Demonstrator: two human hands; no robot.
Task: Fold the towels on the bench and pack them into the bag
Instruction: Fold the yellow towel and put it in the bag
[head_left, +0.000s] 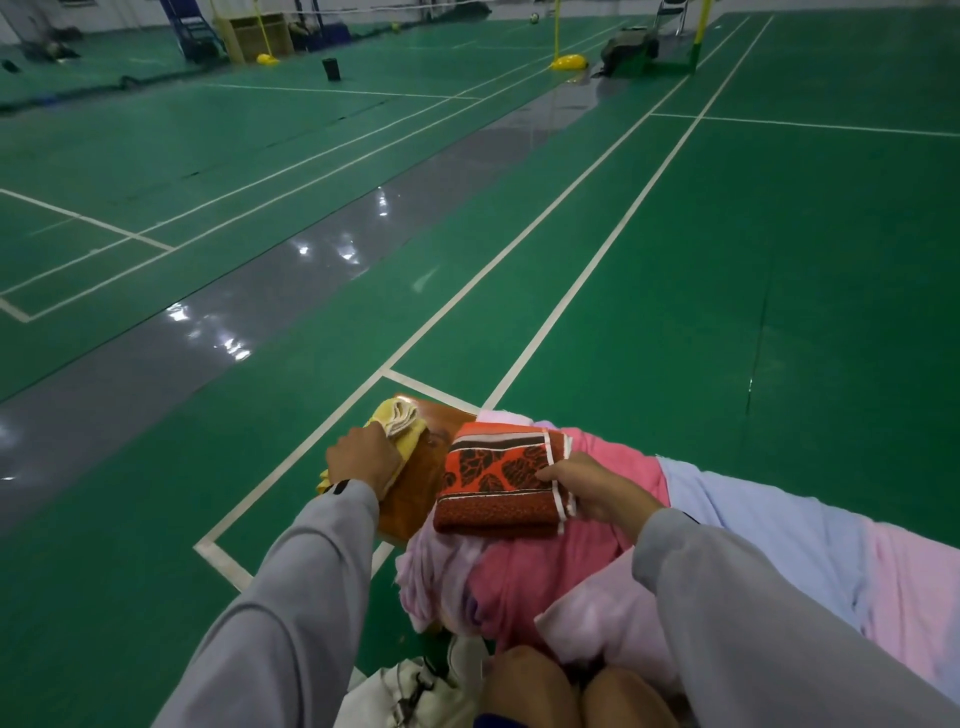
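Note:
A wooden bench (410, 499) stands on the green court floor in front of me. My left hand (363, 460) grips a yellow towel (397, 426) bunched at the bench's far left end. My right hand (587, 483) pinches the right edge of a folded red-orange towel (498, 478) with a leaf pattern. That towel lies on top of a heap of pink, lilac and pale blue towels (597, 561) covering the rest of the bench. A whitish bag (415, 686) sits on the floor near my knees, partly hidden by my left sleeve.
Green badminton courts with white lines and a glossy grey strip (291, 291) stretch ahead. Far off stand yellow net-post bases (569, 63), a black cylinder (331, 69) and a dark bag (628, 49). My bare knees (571, 691) are at the bottom edge.

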